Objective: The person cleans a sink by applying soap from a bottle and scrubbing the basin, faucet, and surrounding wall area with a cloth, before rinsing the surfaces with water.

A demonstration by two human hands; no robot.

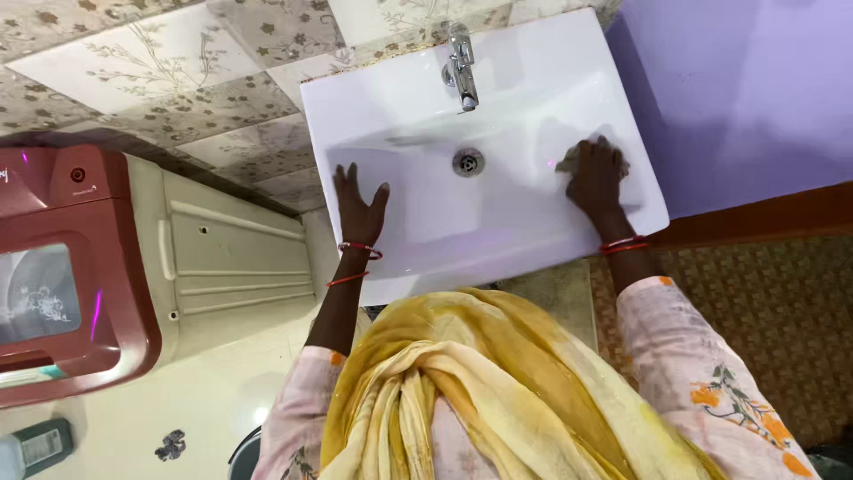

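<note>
- 2 hands on the white sink (524, 233): left hand (358, 206) spread flat, left of the drain (468, 162).
- right hand (595, 175) presses a cloth (567, 161), right of the drain.

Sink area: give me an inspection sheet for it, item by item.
Surface: white sink, basin looks bare apart from the hands; drain open at centre.
Job's things: small scrub pad under the right hand, on the basin's right side; chrome tap at the back rim, no water seen running.
Clutter: bottle on the floor at lower left.
Hands: left hand flat on the sink's left side, fingers spread, holding nothing; right hand pressed on the pad.
Cables: nothing seen.
Surroundings: washing machine left of the sink, floral tiles behind, purple wall on the right, patterned mat below it.
</note>
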